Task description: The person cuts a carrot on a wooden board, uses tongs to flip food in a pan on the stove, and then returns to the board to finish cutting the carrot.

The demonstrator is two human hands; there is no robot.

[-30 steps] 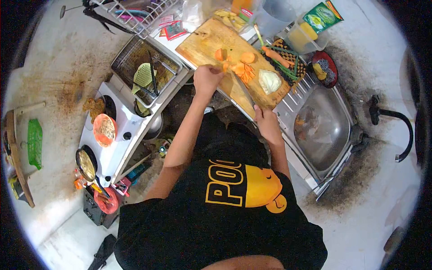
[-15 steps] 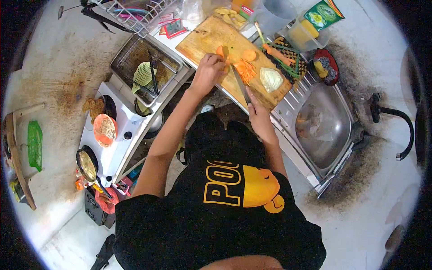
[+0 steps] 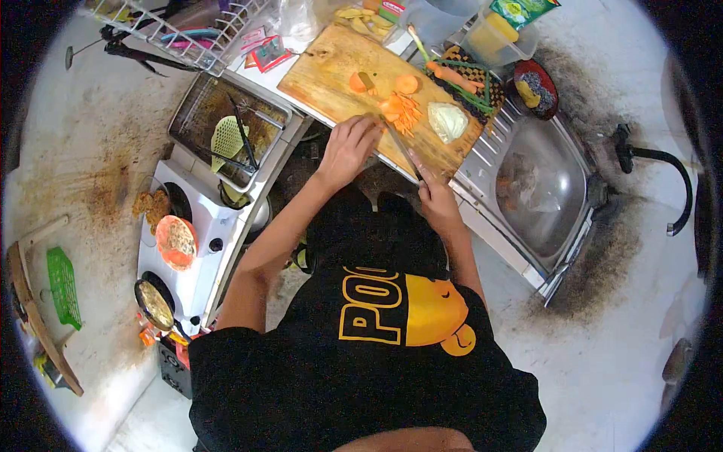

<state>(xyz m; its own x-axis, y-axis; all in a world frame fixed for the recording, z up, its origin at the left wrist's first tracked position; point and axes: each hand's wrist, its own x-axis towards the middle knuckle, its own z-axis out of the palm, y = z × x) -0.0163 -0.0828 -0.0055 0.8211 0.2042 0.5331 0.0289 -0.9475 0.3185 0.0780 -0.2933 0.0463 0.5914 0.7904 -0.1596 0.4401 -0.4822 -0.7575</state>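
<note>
My right hand (image 3: pixel 437 202) grips a knife (image 3: pixel 402 145) by its handle, the blade slanting up and left over the near part of a wooden cutting board (image 3: pixel 320 71). Close to the knife tip, my left hand (image 3: pixel 350 149) is at the board's near edge with its fingers bent and drawn together; what they pinch, if anything, is hidden. Beyond the blade lies a heap of carrot strips (image 3: pixel 401 113). Carrot chunks (image 3: pixel 360 81) and a round carrot piece (image 3: pixel 407 83) sit farther back. A cabbage wedge (image 3: pixel 447 123) rests right of the strips.
Right of the board are a whole carrot (image 3: pixel 456 77) on a dark woven mat, a red bowl (image 3: pixel 536 89) and a steel sink (image 3: pixel 538 203). To the left stand a rectangular basin (image 3: pixel 226 128), a stove (image 3: pixel 177 248), an orange bowl (image 3: pixel 178 242) and a frying pan (image 3: pixel 155 301).
My left hand has moved off the carrot chunks, toward me to the board's near edge by the knife tip. The right hand still holds the knife. The view has shifted slightly.
</note>
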